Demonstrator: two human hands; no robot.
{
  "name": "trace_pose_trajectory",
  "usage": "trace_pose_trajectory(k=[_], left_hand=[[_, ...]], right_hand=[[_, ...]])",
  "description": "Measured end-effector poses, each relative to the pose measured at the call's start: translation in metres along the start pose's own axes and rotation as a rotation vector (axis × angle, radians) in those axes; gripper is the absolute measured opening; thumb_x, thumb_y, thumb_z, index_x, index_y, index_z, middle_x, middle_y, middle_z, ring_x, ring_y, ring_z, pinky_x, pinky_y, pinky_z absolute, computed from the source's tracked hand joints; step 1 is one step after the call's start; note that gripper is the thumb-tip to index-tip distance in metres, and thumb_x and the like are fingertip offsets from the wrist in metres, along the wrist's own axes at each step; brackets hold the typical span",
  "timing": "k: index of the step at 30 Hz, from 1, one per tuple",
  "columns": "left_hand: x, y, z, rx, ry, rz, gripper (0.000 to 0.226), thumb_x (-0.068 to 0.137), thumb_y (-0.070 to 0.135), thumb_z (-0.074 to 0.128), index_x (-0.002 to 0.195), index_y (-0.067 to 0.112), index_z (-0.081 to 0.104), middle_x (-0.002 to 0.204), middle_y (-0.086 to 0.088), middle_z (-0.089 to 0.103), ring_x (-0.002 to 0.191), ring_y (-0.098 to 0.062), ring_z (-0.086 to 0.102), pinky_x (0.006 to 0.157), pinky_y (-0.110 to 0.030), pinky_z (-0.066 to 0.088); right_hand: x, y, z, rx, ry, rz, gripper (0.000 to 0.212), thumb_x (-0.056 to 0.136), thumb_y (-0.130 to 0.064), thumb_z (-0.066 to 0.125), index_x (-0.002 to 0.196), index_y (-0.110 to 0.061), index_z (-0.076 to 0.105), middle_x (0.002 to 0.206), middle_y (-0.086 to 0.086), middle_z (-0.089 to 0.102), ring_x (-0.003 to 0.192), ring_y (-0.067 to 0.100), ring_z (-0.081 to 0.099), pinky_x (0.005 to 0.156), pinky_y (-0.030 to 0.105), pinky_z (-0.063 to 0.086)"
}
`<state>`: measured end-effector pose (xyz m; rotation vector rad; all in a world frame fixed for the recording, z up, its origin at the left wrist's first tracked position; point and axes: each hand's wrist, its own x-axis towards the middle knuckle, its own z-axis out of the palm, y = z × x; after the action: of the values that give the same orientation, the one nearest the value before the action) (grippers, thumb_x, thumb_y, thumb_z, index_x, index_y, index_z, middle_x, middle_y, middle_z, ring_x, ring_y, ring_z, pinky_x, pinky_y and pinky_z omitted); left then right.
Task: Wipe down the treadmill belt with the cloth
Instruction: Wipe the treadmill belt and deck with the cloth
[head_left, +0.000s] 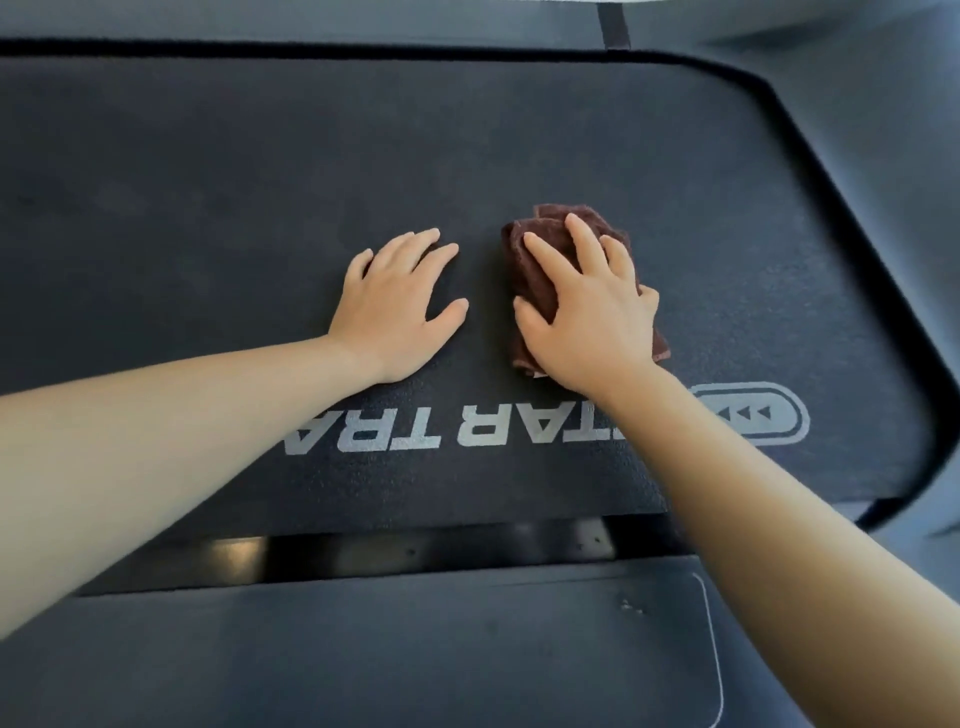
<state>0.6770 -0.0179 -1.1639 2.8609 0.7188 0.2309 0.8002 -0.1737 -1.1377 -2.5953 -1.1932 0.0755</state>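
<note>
— Where's the cloth (522, 275)?
— Under your right hand (587, 317), bunched on the treadmill belt (208, 208). Your spread fingers press it down.
— And my left hand (400, 306)?
— It lies flat on the belt with straight fingers, just beside your right hand, holding nothing.

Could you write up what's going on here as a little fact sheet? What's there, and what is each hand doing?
surface: dark belt with pale lettering
tool: brown cloth, bunched, lying on the belt
right: right hand presses on the cloth, fingers spread
left: left hand rests flat on the bare belt beside the cloth, not touching it
</note>
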Motion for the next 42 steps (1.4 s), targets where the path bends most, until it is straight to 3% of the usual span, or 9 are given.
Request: trace_pose_trajectory(k=[10,16,20,25,28,35,42], left_hand=[[0.0,-0.004,-0.004,-0.04,-0.063,0.048,0.061,0.093,0.05,0.034,0.146,0.022,0.024,0.157,-0.002,0.015,0.144,-0.021,0.009,0.114,-0.048,0.007],[-0.02,-0.04,-0.018,-0.036,-0.09,0.209,0.06,0.093,0.051,0.032,0.147,0.027,0.024,0.157,0.001,0.017,0.144,-0.019,0.011,0.115,-0.045,0.009],[-0.018,-0.055,-0.021,-0.046,-0.059,0.167,0.063,0.092,0.051,0.037,0.147,0.022,0.025,0.156,-0.002,0.019,0.144,-0.021,0.014,0.115,-0.042,0.013],[-0.012,-0.061,-0.018,-0.077,-0.044,0.189,0.063,0.093,0.048,0.039,0.146,0.016,0.028,0.155,-0.005,0.022,0.143,-0.023,0.016,0.114,-0.04,0.015],[-0.005,-0.068,-0.021,-0.122,-0.029,0.19,0.06,0.093,0.043,0.041,0.144,0.014,0.031,0.154,-0.006,0.025,0.142,-0.024,0.019,0.112,-0.04,0.017],[0.022,-0.075,-0.016,-0.079,-0.046,0.176,0.065,0.091,0.05,0.039,0.146,0.02,0.026,0.155,-0.003,0.02,0.143,-0.021,0.012,0.115,-0.046,0.01],[0.067,-0.11,-0.022,-0.015,0.006,0.124,0.064,0.089,0.052,0.04,0.143,0.018,0.033,0.149,-0.002,0.029,0.137,-0.022,0.025,0.108,-0.04,0.022]], right_hand=[[-0.109,-0.053,0.009,0.005,0.054,0.145,0.059,0.084,-0.058,0.037,0.141,-0.047,0.028,0.157,-0.009,0.014,0.142,0.023,0.01,0.101,0.058,0.026],[-0.055,-0.063,0.013,0.014,0.132,0.236,0.052,0.089,-0.049,0.047,0.139,-0.044,0.035,0.156,-0.008,0.02,0.141,0.024,0.014,0.104,0.057,0.025],[-0.026,-0.08,0.018,0.016,0.142,0.288,0.052,0.089,-0.047,0.046,0.14,-0.042,0.036,0.156,-0.007,0.019,0.142,0.025,0.013,0.106,0.057,0.022],[-0.056,-0.089,0.022,-0.032,0.123,0.184,0.054,0.087,-0.05,0.044,0.14,-0.043,0.035,0.156,-0.006,0.021,0.142,0.024,0.014,0.104,0.056,0.026],[-0.05,-0.094,0.022,-0.023,0.111,0.211,0.053,0.087,-0.049,0.046,0.14,-0.043,0.036,0.156,-0.007,0.022,0.142,0.023,0.014,0.104,0.056,0.025],[0.009,-0.095,0.03,-0.01,0.123,0.177,0.052,0.089,-0.047,0.047,0.14,-0.043,0.037,0.155,-0.007,0.023,0.142,0.022,0.015,0.107,0.057,0.023],[0.093,-0.092,0.04,0.028,0.152,0.143,0.051,0.087,-0.046,0.047,0.137,-0.043,0.04,0.154,-0.01,0.024,0.14,0.02,0.017,0.104,0.057,0.026]])
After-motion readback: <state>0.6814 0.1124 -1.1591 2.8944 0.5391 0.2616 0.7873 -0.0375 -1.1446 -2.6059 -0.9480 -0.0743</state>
